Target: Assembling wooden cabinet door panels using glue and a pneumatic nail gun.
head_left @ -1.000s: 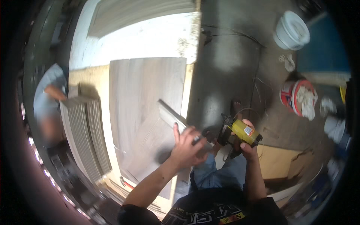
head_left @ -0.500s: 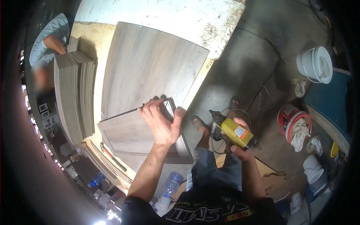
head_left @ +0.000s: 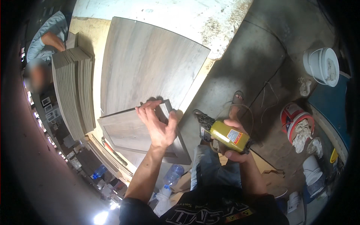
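Note:
My left hand (head_left: 157, 129) spans the far right corner of a framed grey wood-grain cabinet door (head_left: 125, 129). Its fingers curl over the far edge and its thumb presses the right side. The door rests on the work surface, its near right end sticking out past the edge. Beneath and beyond it lies a larger flat grey wood-grain panel (head_left: 150, 60). My right hand (head_left: 238, 155) is closed around the yellow-green body of a trim router (head_left: 228, 135), held in the air right of the bench with its black head pointing up and left.
Left stands a stack of grey boards (head_left: 73, 97), with a person (head_left: 48, 41) behind it. A red-handled tool (head_left: 112, 150) lies near the bench's left edge. Right on the floor are a white bucket (head_left: 313, 63), a red bucket (head_left: 288, 116) with rags, and cables.
The trim router has moved slightly left and down, its head turning closer to the door. My left hand keeps its grip on the door corner. The view has shifted slightly.

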Demonstrator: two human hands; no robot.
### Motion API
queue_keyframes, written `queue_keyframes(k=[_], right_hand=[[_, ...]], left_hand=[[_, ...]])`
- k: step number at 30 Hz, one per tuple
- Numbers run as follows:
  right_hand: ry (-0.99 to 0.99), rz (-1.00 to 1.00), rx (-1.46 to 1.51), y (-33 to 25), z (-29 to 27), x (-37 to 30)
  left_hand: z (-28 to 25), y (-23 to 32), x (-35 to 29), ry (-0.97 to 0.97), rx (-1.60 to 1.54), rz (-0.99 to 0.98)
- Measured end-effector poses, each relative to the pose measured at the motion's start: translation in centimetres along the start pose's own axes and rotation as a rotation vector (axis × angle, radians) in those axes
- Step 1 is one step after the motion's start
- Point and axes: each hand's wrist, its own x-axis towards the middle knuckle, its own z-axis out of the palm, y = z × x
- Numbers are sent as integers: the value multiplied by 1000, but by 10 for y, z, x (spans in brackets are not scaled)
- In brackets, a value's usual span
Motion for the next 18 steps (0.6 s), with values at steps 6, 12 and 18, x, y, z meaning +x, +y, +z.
queue_keyframes(k=[6, 12, 18], right_hand=[[-101, 68, 12, 2, 2, 9], [-221, 45, -22, 12, 7, 30], [-201, 127, 83, 16, 8, 38]], left_hand=[[-3, -1, -30, -102, -14, 55], [-4, -6, -33, -99, -18, 56], [-2, -4, -32, -104, -30, 47]])
